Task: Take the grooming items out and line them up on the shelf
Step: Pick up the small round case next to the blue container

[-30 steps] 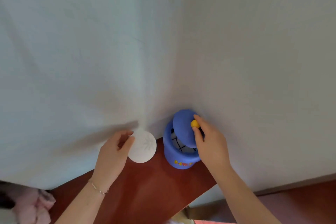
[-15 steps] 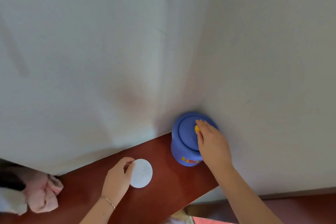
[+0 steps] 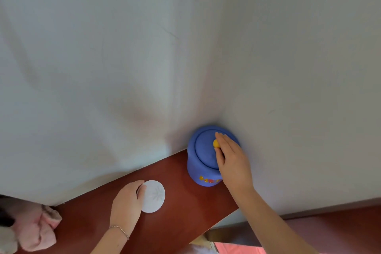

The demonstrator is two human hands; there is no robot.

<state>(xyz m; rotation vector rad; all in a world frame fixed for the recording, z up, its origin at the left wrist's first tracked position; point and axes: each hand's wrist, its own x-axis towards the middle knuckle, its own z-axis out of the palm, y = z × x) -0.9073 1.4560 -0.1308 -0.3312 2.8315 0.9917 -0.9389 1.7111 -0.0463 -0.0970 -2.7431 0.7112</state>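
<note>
Your right hand (image 3: 232,163) sits on the blue jar (image 3: 203,173), which stands in the wall corner at the shelf's (image 3: 181,218) far end w/ lid (image 3: 206,150) seated; fingers lie fairly straight beside the yellow knob (image 3: 215,143), can't tell if they pinch it. Left of the jar, apart from it, your left hand (image 3: 125,204) pinches the white cotton pad's (image 3: 154,196) edge, pad flat on the shelf. Pink cloth (image 3: 39,229) far left of the jar.

Soft, even daylight fills the view, bright with no glare. The white wall (image 3: 123,47) shades to grey toward two o'clock, and a dim shadow gathers in the corner behind the blue jar (image 3: 203,175). Wide-angle bending bows the red-brown shelf (image 3: 181,218) edge. Focus is slightly soft throughout, softest toward seven o'clock.
</note>
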